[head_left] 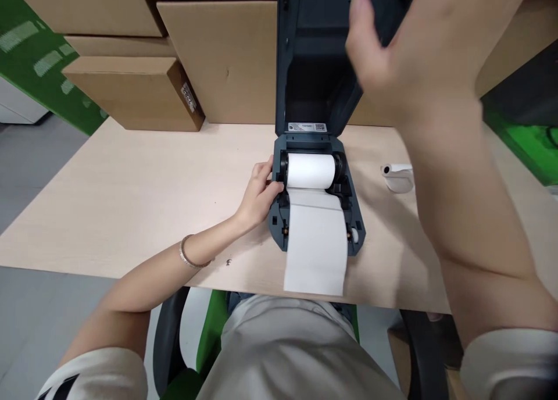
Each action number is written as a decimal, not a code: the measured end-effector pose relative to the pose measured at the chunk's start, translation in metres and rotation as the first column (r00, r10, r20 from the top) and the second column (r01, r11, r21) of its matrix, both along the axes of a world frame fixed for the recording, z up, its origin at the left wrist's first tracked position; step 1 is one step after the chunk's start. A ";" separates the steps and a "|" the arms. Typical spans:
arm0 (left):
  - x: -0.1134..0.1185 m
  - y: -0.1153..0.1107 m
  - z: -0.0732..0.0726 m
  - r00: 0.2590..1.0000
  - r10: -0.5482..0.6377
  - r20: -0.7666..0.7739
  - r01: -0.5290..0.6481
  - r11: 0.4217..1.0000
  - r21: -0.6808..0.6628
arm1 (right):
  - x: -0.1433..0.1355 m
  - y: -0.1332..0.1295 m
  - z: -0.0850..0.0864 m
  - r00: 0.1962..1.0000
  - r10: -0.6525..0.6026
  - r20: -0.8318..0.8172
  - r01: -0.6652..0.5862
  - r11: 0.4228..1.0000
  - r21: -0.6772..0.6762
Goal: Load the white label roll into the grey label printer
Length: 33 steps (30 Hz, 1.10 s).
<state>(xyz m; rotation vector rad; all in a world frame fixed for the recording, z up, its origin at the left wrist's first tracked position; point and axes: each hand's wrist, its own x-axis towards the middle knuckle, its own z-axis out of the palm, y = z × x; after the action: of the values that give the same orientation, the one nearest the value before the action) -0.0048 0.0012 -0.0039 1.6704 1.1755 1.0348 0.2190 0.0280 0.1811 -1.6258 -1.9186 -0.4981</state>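
A dark label printer (279,225) stands on the table with its lid (282,57) raised upright. Inside it sits a white paper roll (311,171), and a wide paper strip (317,243) runs from it over the front, past the table edge. My left hand (258,197) grips the left side of the printer body, thumb on top near the roll. Large and close to the camera, my right hand (418,51) is at the raised lid's right side, its thumb stretched out over the lid. The rest of its fingers are blurred or out of frame.
Cardboard boxes (222,57) line the back of the pale table (174,173), with a smaller box (126,92) at the left. A small white roll (397,177) lies right of the printer, near my right forearm. Chair armrests show below the front edge.
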 end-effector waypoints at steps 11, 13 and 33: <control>0.003 -0.001 0.002 0.999 0.009 -0.051 -0.009 1.000 -0.010 | -0.012 0.002 -0.081 0.843 0.456 0.286 -0.086 0.639 -0.765; 0.003 -0.001 0.002 0.999 0.008 -0.048 -0.009 1.000 -0.011 | -0.013 0.005 -0.088 0.837 0.458 0.299 -0.100 0.666 -0.739; 0.001 0.000 -0.002 0.999 -0.010 -0.053 0.010 1.000 -0.008 | 0.085 0.018 -0.070 0.929 0.143 0.341 0.084 0.816 -0.571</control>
<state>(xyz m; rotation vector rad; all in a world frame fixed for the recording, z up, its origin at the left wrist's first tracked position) -0.0039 0.0013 -0.0063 1.7052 1.2029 0.9840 0.3044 0.0456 0.1113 -1.9716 -2.5620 -0.2155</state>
